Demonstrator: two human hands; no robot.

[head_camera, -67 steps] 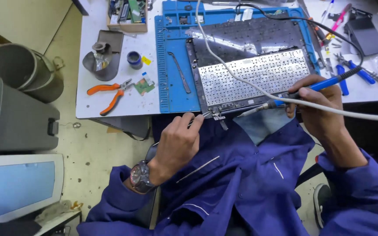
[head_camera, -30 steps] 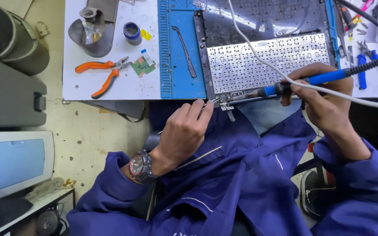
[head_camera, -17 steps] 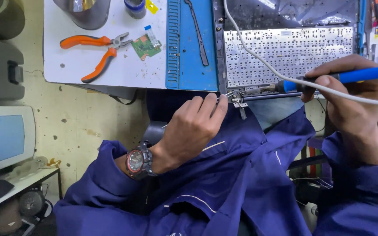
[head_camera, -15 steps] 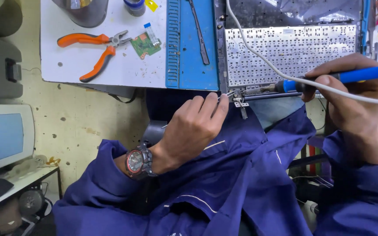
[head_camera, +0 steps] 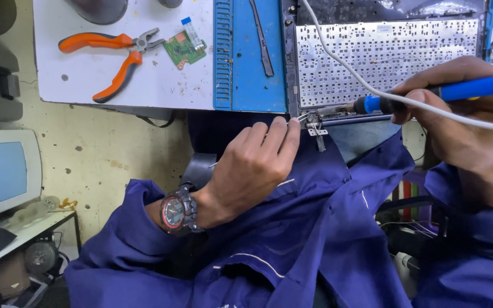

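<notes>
My right hand grips a blue-handled soldering iron, its tip lying at the near left corner of an upturned laptop keyboard panel. A white cable trails from the iron across the panel. My left hand, with a wristwatch on the wrist, pinches a thin wire and holds its end at that same corner, just left of a small metal hinge bracket. Both sleeves are dark blue.
A blue work mat lies under the panel with a dark strip on it. On the white table to the left lie orange-handled pliers and a small green circuit board. A monitor stands low at the left.
The view has drifted down and left and closer to the panel's near corner. The iron's tip and my left hand with the wire stay at that corner.
</notes>
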